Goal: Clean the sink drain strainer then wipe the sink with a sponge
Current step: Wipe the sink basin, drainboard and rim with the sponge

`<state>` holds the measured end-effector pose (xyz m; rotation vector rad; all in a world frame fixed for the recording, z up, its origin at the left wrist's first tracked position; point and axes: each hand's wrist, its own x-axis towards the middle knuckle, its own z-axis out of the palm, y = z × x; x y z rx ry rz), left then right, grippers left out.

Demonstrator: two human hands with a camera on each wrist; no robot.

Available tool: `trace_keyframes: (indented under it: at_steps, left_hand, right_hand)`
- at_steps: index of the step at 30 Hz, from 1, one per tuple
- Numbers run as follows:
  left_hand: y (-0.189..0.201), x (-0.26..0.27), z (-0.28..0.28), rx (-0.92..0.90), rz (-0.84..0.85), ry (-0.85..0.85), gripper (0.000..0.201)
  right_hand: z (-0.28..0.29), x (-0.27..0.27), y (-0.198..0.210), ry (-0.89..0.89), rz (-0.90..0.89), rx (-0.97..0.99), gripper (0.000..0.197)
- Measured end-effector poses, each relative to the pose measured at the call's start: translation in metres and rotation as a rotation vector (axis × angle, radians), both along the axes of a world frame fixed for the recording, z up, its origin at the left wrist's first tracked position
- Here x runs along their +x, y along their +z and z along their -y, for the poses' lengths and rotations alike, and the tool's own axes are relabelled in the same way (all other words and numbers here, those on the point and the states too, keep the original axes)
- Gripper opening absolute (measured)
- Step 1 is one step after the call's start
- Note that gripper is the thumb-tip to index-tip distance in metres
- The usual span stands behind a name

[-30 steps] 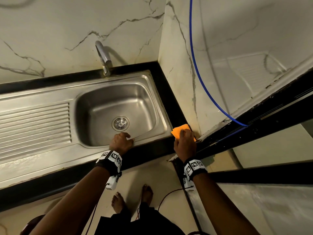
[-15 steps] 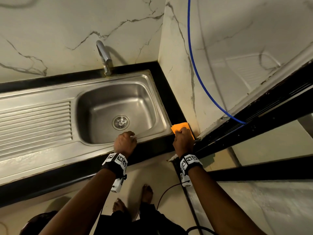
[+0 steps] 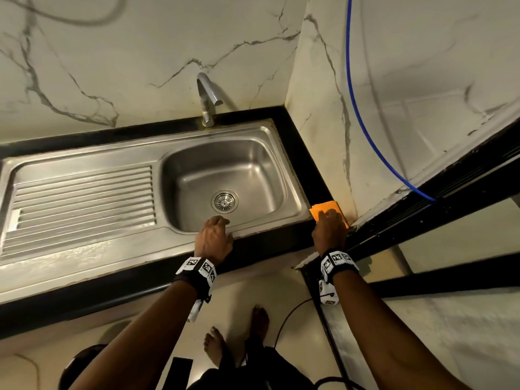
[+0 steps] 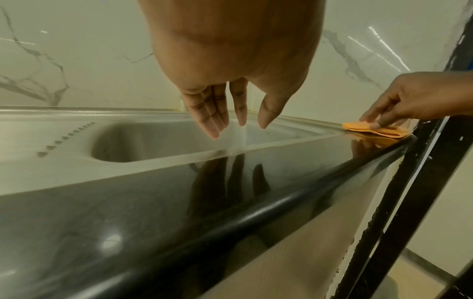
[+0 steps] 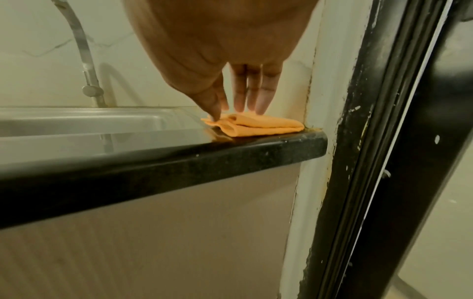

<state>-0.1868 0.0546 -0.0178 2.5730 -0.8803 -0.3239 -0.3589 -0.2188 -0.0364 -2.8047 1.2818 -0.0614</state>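
Note:
The steel sink [image 3: 197,175] has a round drain strainer [image 3: 224,201] seated in the basin floor. My left hand [image 3: 222,223] hovers at the sink's front rim; in the left wrist view this hand [image 4: 240,127] has straight fingers and holds nothing. A folded orange sponge cloth [image 3: 323,207] lies on the black counter's right corner, against the wall. My right hand [image 3: 327,213] rests on it; in the right wrist view its fingertips [image 5: 261,111] and thumb touch the cloth [image 5: 261,126] from above.
A faucet [image 3: 206,99] stands behind the basin. The ribbed drainboard [image 3: 81,201] lies to the left. A marble wall corner [image 3: 323,136] and a black door frame [image 3: 422,220] close in on the right. A blue hose [image 3: 354,108] runs down that wall.
Both hands stay about where they were, the left at the sink's front rim and the right on the orange cloth. The head view has pulled back a little.

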Motion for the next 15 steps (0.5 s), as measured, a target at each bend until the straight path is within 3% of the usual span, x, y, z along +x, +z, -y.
trace_keyframes:
  at_steps: [3, 7, 15]
  left_hand:
    - [-0.007, -0.002, -0.010, 0.024, 0.010, -0.058, 0.042]
    - [-0.018, -0.003, -0.020, 0.036, 0.022, -0.127, 0.038]
    - [-0.020, -0.005, -0.024, 0.080, 0.060, -0.195, 0.032]
  right_hand:
    - [-0.009, -0.004, -0.019, -0.022, 0.122, 0.046, 0.049]
    - [-0.016, -0.015, -0.042, 0.029, 0.079, 0.100, 0.065]
    - [-0.013, -0.009, -0.033, 0.023, -0.026, 0.107, 0.069]
